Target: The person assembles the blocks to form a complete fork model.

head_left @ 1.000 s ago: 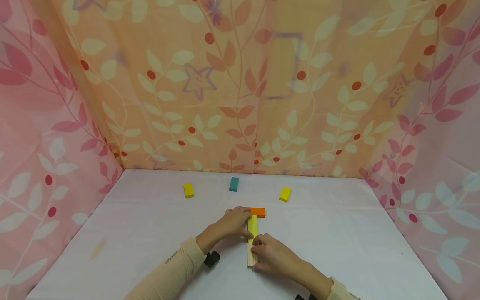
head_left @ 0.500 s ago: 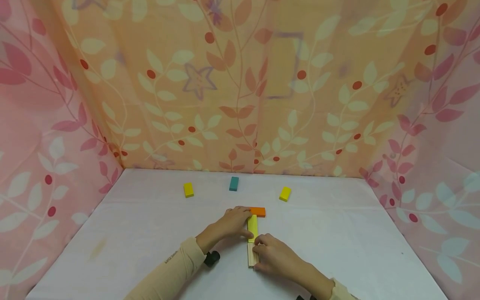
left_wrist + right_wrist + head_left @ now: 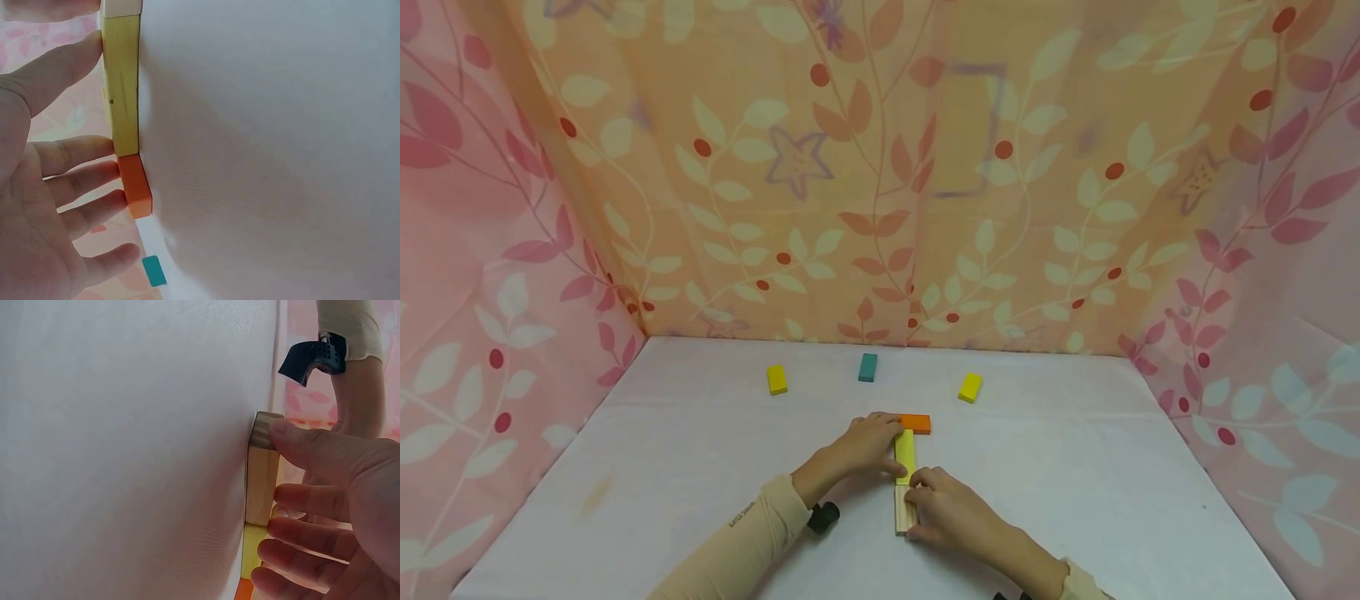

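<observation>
Leafy cloth hung around the white tabletop (image 3: pixel 1060 467), with an orange-yellow back sheet (image 3: pixel 880 192) behind and a pink side sheet at the left (image 3: pixel 482 275) and another at the right (image 3: pixel 1277 275). Purple stars were drawn on the back sheet, and a brownish stain (image 3: pixel 595 498) marked the table's left side.

Three blocks made a joined group at the near middle of the table. Closest to the person was a plain wooden block (image 3: pixel 905 510); a pale yellow block (image 3: pixel 906 454) ran on from its far end, and an orange block (image 3: pixel 916 424) lay crosswise at the far end of that.

At the left of this line, the left hand (image 3: pixel 868 446) was spread fairly wide, thumb apart from the fingers. Its thumb touched the pale yellow block, while fingertips reached that block's far end and the orange block. On the other side, the right hand (image 3: pixel 951 508) had its thumb at the near end of the wooden block and its loosely bent fingers along the wooden and pale yellow blocks. How hard either hand pressed, I could not tell.

Farther back lay a bright yellow block (image 3: pixel 777 380), a teal block (image 3: pixel 868 367) and a second bright yellow block (image 3: pixel 970 387), well apart from each other.
</observation>
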`<action>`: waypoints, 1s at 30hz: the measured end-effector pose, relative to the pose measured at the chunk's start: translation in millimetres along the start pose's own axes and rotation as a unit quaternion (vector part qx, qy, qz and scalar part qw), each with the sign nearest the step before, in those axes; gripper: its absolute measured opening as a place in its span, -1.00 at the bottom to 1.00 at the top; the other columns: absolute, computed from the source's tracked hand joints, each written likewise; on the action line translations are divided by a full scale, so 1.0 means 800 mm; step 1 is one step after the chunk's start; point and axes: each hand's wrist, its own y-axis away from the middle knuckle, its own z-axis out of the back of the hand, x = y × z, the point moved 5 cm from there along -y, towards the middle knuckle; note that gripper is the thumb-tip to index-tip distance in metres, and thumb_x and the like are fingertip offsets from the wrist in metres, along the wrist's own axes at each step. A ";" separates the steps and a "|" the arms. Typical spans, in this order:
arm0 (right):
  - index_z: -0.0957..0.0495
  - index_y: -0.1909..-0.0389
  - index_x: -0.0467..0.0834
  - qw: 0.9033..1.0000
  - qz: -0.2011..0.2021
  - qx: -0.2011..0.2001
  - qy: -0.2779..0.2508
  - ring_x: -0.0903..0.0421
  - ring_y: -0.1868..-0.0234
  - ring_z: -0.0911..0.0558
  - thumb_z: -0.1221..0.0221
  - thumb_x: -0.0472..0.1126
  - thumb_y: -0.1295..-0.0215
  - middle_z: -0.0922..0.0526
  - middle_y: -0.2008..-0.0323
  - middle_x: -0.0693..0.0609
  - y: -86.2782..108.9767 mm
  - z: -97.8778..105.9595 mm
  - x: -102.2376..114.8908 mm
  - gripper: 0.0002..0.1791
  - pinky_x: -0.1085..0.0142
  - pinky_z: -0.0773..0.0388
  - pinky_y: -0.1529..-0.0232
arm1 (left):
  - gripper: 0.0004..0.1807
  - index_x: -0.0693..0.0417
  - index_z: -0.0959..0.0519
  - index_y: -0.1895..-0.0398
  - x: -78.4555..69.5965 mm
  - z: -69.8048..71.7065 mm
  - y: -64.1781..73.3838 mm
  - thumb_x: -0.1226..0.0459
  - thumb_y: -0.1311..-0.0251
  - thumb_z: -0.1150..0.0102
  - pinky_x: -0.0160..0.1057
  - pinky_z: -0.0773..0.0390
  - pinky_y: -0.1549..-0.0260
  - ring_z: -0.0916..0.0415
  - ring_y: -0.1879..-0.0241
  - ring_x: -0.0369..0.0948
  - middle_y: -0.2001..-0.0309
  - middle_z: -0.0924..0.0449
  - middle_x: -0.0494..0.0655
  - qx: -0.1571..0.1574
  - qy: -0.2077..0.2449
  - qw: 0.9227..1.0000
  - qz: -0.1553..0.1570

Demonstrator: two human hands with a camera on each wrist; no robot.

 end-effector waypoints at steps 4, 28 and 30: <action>-0.70 0.14 -0.09 1.000 -0.001 -0.003 0.000 0.22 0.15 -0.52 -0.42 0.10 -0.03 -0.59 0.10 0.08 0.001 0.000 -0.001 -0.56 0.42 -0.57 0.15 | -0.24 0.02 -0.51 -0.23 0.001 0.000 -0.001 -0.12 0.03 -0.42 0.07 -0.32 -0.31 -0.30 -0.34 -0.07 -0.34 -0.42 -0.08 -0.002 -0.002 1.000 -0.002; -0.67 0.07 -0.09 0.999 -0.011 0.036 -0.036 0.26 0.10 -0.50 -0.37 0.07 -0.12 -0.55 0.05 0.10 0.003 0.000 -0.007 -0.57 0.45 -0.56 0.10 | -0.23 0.05 -0.48 -0.27 0.001 -0.003 0.001 -0.10 0.00 -0.40 0.07 -0.33 -0.33 -0.26 -0.39 -0.05 -0.39 -0.35 -0.03 -0.001 0.003 1.000 -0.007; -0.67 0.06 -0.09 0.998 -0.013 0.036 -0.046 0.26 0.11 -0.50 -0.37 0.06 -0.12 -0.55 0.04 0.10 0.003 0.000 -0.007 -0.58 0.45 -0.55 0.12 | -0.23 0.05 -0.48 -0.27 0.001 -0.004 0.002 -0.11 -0.01 -0.40 0.07 -0.32 -0.33 -0.26 -0.38 -0.06 -0.39 -0.35 -0.03 -0.002 0.001 1.000 -0.008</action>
